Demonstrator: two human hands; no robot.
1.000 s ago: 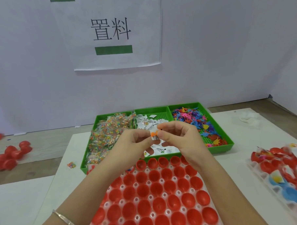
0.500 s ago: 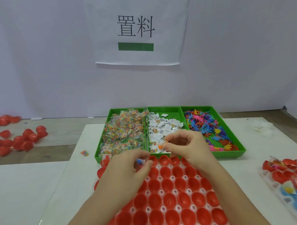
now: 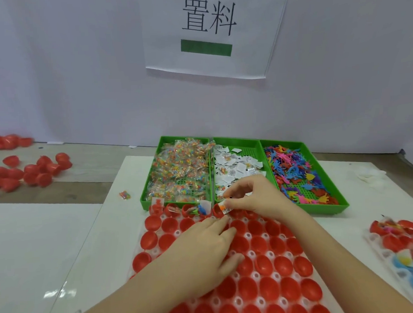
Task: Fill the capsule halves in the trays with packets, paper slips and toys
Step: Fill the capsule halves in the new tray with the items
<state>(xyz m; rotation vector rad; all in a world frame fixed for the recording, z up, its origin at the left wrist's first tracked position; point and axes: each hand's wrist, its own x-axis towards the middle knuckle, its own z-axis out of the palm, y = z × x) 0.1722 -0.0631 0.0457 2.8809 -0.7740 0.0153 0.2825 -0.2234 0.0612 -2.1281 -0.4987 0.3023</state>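
Observation:
A clear tray of red capsule halves lies in front of me. My right hand pinches a small paper slip with an orange piece over a capsule half in the far row. My left hand rests flat on the tray, fingers spread, holding nothing. A few far-row halves hold items. Behind stand three green bins: packets, paper slips, coloured toys.
A second tray with filled capsule halves sits at the right edge. Loose red capsule halves lie on the floor at left. One stray packet lies on the white table left of the bins. Crumpled white material at far right.
Both hands have come down from in front of the bins. My left hand let go and settled onto the tray; my right hand lowered the slip to the far row. The view tilted down.

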